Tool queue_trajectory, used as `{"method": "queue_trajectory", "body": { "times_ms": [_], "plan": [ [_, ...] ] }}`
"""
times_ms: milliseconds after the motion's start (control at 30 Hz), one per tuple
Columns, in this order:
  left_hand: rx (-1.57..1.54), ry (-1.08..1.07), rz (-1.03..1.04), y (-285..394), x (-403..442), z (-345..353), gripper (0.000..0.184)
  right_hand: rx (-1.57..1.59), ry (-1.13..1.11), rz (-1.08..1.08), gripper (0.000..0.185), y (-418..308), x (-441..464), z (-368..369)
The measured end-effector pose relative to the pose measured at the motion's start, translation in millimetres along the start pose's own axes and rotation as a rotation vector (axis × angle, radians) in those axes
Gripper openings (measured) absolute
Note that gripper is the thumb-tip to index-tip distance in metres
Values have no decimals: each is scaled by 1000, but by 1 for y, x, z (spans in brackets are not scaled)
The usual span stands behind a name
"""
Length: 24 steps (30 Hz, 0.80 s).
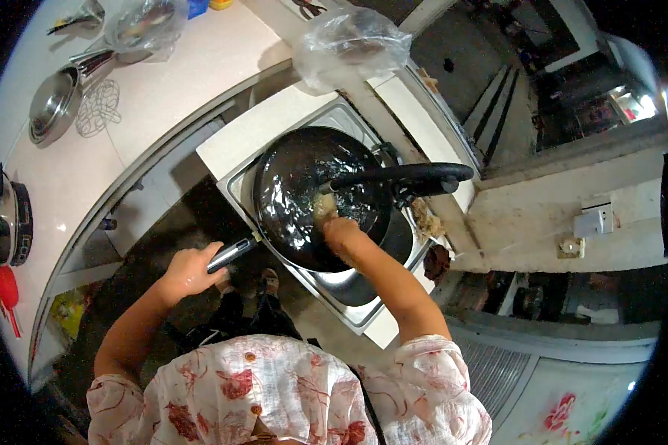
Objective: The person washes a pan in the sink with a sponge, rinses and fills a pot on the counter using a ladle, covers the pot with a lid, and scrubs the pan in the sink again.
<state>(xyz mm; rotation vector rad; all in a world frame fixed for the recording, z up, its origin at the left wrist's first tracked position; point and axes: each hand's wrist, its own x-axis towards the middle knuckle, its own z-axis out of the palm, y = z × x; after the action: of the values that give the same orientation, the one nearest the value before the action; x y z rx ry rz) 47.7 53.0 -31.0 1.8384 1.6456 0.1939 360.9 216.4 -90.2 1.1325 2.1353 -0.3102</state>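
Note:
A large black wok with water in it sits in the metal sink. My left hand is closed round the wok's handle. Inside the wok, my right hand presses a pale yellowish scrubber against the bottom; its fingertips are partly hidden. The black faucet reaches over the wok from the right, its spout close above the scrubber.
Steel pans, a wire rack and a red spoon lie on the left counter. A clear plastic bag is behind the sink. Brown scraps and a dark red clump lie right of it.

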Motion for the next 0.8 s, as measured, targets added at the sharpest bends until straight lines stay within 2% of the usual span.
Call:
{"method": "queue_trajectory", "body": {
  "times_ms": [67,100,167,300,367,433,500,533,567,633,700,733,800],
  "plan": [
    [-20,-21,-11,-2,1,-1,45,116,-25,-97,24,-8,-24,-36],
    [-16,-17,-12,-3,1,-2,45,117,-20,-100,24,-5,-22,-31],
    [-22,-39,-4,-3,1,-2,47,332,92,-100,24,3,-18,-15],
    [20,-67,11,5,5,-15,45,248,-25,-22,31,1,-38,-16],
    [-73,-178,-16,5,8,-21,45,341,164,-28,37,5,-44,-4],
    [-54,-255,34,-7,25,-17,41,403,200,-40,38,5,-75,-24],
    [-471,-582,-59,-15,45,-9,38,466,243,-49,39,10,-92,-22],
    [-831,-708,-274,-12,53,-5,34,456,249,-30,37,13,-96,-10],
    [-820,-712,-272,-9,59,-7,34,444,255,-12,35,16,-100,0],
    [-958,-929,-351,3,67,-14,34,581,315,9,38,17,-128,-7],
    [-972,-939,-282,-7,69,-1,34,714,587,32,40,28,-147,19],
    [-959,-896,-265,-5,67,0,34,795,569,57,44,33,-157,25],
    [-926,-819,-252,5,64,-6,33,863,668,92,46,40,-175,44]
  ]
}}
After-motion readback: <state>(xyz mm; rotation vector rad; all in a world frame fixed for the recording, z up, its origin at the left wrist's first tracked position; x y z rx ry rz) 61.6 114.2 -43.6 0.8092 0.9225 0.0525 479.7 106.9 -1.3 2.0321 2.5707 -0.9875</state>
